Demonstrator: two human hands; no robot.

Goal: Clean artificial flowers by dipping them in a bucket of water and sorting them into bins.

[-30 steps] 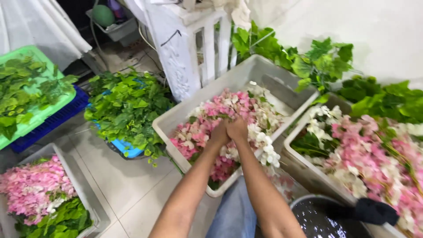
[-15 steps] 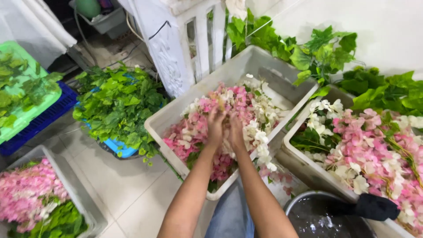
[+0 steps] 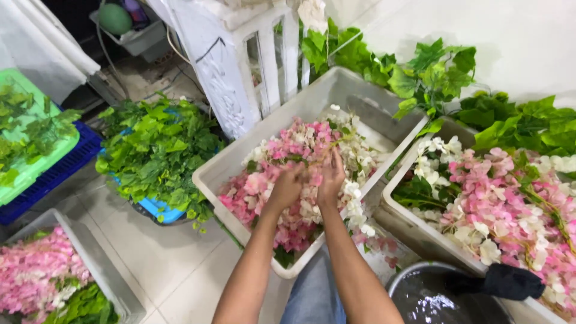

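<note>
1. Left hand [image 3: 287, 187] and right hand [image 3: 330, 178] are side by side, fingers buried in the flowers [image 3: 288, 174], which fill the grey tub [image 3: 336, 90].
2. Whether either hand is pinching anything cannot be told; motion blurs both.
3. The second tub [image 3: 414, 234] is cut off at the right edge.

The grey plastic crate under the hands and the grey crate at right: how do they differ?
The grey plastic crate under the hands shows bare bottom at its far end; the grey crate at right is heaped full. Both hands, left and right, work in the first; none touches the second. Both hold pink and white flowers.
</note>
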